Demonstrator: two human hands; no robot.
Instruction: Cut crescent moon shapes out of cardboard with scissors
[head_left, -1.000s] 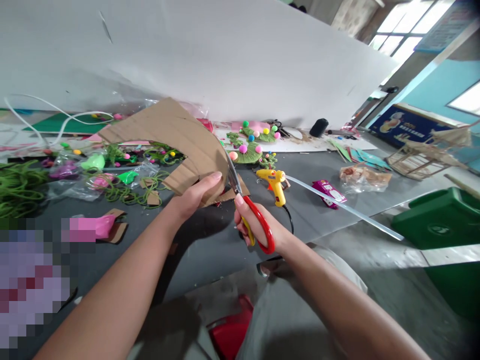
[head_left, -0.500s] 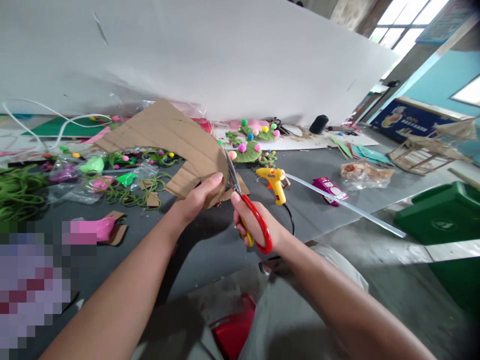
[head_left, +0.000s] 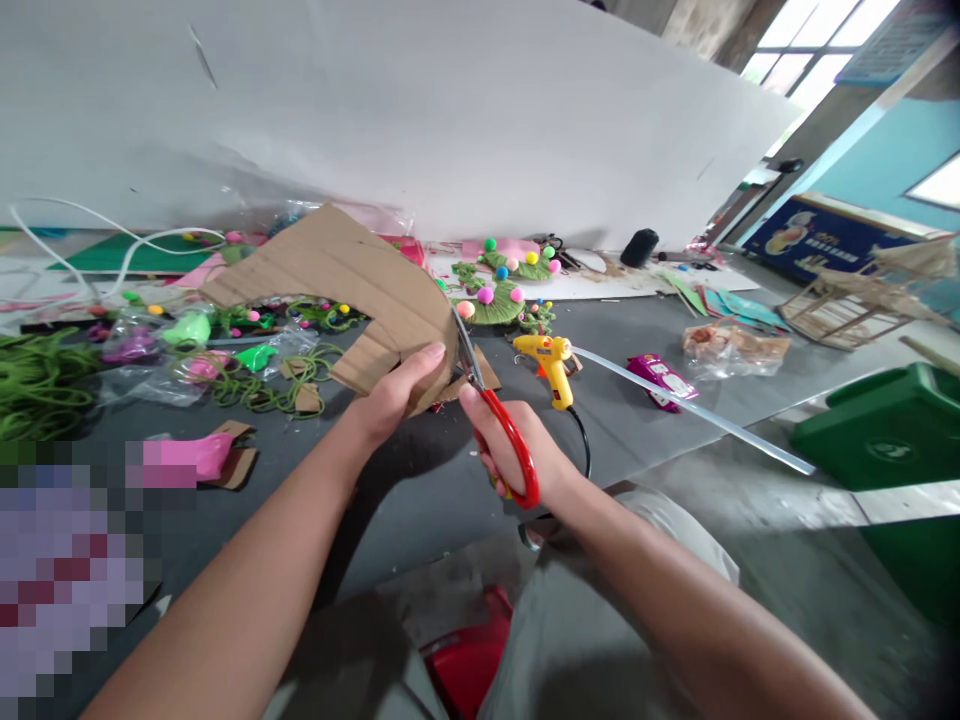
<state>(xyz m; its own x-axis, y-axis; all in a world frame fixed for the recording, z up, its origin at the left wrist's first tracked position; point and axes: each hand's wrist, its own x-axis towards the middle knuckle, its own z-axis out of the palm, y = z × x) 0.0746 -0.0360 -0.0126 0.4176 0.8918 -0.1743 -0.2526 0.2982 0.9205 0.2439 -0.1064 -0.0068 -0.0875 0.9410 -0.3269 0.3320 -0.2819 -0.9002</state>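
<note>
Brown corrugated cardboard, a sheet with a curved outline [head_left: 375, 275], is held tilted above the grey counter [head_left: 600, 320], left of the yellow hot-glue gun [head_left: 556, 375]. The left hand [head_left: 397, 390] pinches its near lower end, thumb flat on the upper face. The right hand [head_left: 546, 445] grips the red-handled scissors [head_left: 517, 430], their blades pointing away from the body along the sheet's rounded right edge. The blades look nearly closed, though how far they bite into the board is hard to tell. A cardboard scrap [head_left: 487, 372] lies just beside them on the right.

The step in hand seems to be trimming that outer curve. From here, the next move would call for reopening the blades, feeding the edge deeper between them and turning the sheet with the left hand so the cut stays smooth, with the left thumb kept clear of the blades.
</note>
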